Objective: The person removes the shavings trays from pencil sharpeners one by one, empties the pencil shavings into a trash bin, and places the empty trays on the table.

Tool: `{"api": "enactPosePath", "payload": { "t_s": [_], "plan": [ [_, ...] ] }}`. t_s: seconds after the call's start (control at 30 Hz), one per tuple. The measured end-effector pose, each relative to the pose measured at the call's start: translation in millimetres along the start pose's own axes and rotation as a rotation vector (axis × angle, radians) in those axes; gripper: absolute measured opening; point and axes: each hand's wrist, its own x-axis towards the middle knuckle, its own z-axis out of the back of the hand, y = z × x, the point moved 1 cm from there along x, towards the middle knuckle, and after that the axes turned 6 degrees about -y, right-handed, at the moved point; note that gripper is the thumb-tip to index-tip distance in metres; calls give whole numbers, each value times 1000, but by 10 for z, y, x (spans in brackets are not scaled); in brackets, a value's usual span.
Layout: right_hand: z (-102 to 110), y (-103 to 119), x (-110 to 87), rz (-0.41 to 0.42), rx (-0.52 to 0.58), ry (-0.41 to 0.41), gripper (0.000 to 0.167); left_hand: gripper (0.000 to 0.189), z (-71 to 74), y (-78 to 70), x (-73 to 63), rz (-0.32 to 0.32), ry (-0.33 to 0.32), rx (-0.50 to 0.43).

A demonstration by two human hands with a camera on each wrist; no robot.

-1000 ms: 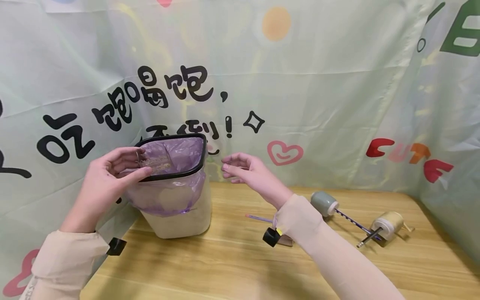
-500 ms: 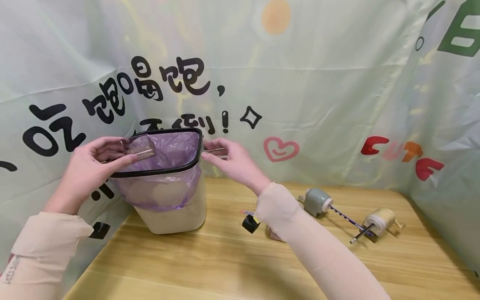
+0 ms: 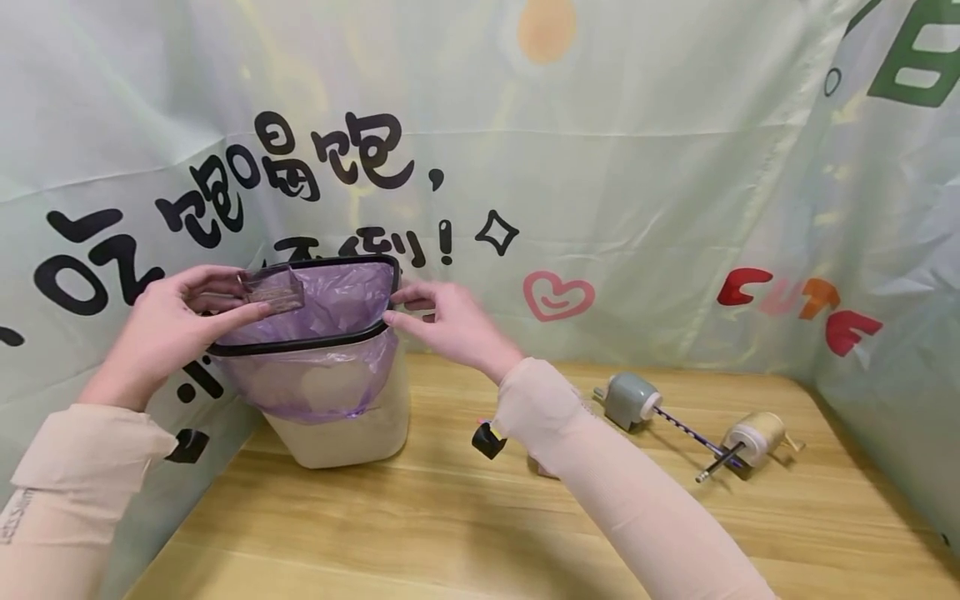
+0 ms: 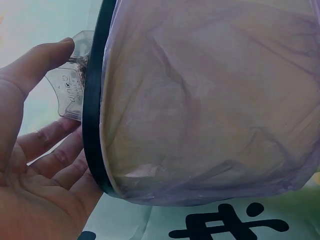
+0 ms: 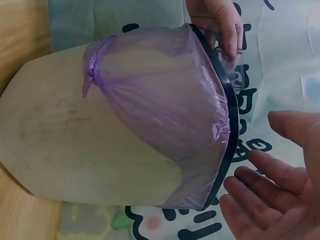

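Note:
My left hand [image 3: 176, 317] pinches a small clear plastic box [image 3: 276, 292] between thumb and fingers, over the left side of a trash bin's opening. Bits of dark debris show inside the box [image 4: 75, 75] in the left wrist view. The pale trash bin [image 3: 337, 442] has a black rim and a purple bag liner [image 3: 315, 392] folded over its outside. At the bin's right side is my right hand [image 3: 457, 329], its fingertips by the rim. In the right wrist view the right hand [image 5: 277, 185] holds nothing and its fingers are spread; whether they touch the rim I cannot tell.
On the wooden table [image 3: 420, 533] at right are a grey crank sharpener [image 3: 628, 398] with a patterned pencil [image 3: 686, 431] and a gold one [image 3: 757, 437] with a black pencil [image 3: 720, 464]. A pinkish object [image 3: 542, 468] is partly hidden by my right sleeve. Printed cloth hangs behind.
My right hand has moved left to the bin's rim. The left hand has shifted slightly left with the clear box, which is now tilted differently over the bin. The view has shifted slightly.

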Motion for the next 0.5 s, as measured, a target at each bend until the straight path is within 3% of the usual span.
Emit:
{"api": "enactPosePath", "payload": {
  "t_s": [0.5],
  "plan": [
    [-93, -32, 59, 43, -137, -16, 47, 64, -44, -18, 163, -17, 41, 85]
  ]
}}
